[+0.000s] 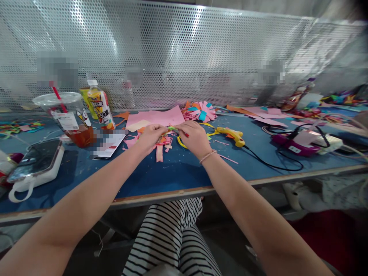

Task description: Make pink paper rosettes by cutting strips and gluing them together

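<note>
My left hand (pixel 153 137) and my right hand (pixel 196 137) are close together over the middle of the blue table, fingers pinched. Between the fingertips is a small yellow-green strip (pixel 172 128), probably paper, with both hands gripping it. A small red tip shows at my right fingers; what it belongs to is hidden. Below my left hand lie pink and orange paper scraps (pixel 160 153). A yellow glue gun (pixel 232 135) lies to the right of my right hand, its black cord trailing right. Beyond the hands are a pink paper sheet (pixel 161 117) and a fringed pink paper flower (pixel 203 111).
At left stand a plastic cup of brown drink (pixel 82 134), a bottle (pixel 100 105) and a phone (pixel 37 159) on a white stand. A purple power strip (pixel 294 145) with cables lies right. A perforated metal panel (pixel 172 50) rises behind the table.
</note>
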A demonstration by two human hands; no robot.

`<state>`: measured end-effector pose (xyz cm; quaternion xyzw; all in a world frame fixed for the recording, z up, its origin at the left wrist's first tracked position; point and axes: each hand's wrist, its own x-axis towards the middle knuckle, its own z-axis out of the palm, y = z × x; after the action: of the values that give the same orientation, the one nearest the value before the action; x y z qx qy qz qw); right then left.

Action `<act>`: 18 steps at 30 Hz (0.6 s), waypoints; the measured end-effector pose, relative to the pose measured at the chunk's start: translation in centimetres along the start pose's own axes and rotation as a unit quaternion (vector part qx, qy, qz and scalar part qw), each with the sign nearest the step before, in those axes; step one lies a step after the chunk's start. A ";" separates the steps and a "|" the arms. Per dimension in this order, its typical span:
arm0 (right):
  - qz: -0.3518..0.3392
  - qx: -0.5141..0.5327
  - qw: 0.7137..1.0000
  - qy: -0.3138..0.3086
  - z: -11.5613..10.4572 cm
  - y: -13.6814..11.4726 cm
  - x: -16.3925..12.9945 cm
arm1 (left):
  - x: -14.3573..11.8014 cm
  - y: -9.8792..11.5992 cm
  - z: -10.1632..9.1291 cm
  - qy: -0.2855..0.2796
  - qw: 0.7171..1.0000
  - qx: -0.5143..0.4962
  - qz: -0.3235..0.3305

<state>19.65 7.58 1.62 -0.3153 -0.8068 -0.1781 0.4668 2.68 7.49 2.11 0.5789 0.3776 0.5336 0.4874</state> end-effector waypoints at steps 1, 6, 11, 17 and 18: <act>0.001 0.005 1.000 0.006 0.0 -0.1 0.0 | 0.0 0.0 0.0 0.000 1.000 -0.001 0.004; 0.037 0.031 0.998 0.031 -0.2 -0.5 0.2 | 0.2 0.0 -0.1 -0.002 1.000 -0.009 0.010; 0.077 0.045 0.996 0.032 -0.2 -0.8 0.3 | 0.3 -0.1 -0.1 -0.013 1.000 -0.024 0.008; 0.129 0.028 0.991 0.012 -0.2 -0.5 0.3 | 0.2 -0.1 0.0 -0.011 1.000 -0.021 -0.003; 0.141 0.023 0.990 0.005 -0.1 -0.4 0.2 | 0.1 -0.1 0.0 -0.013 1.000 -0.023 -0.004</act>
<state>19.34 7.28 1.88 -0.4142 -0.7560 -0.0938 0.4980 2.73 7.65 2.04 0.5727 0.3611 0.5327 0.5078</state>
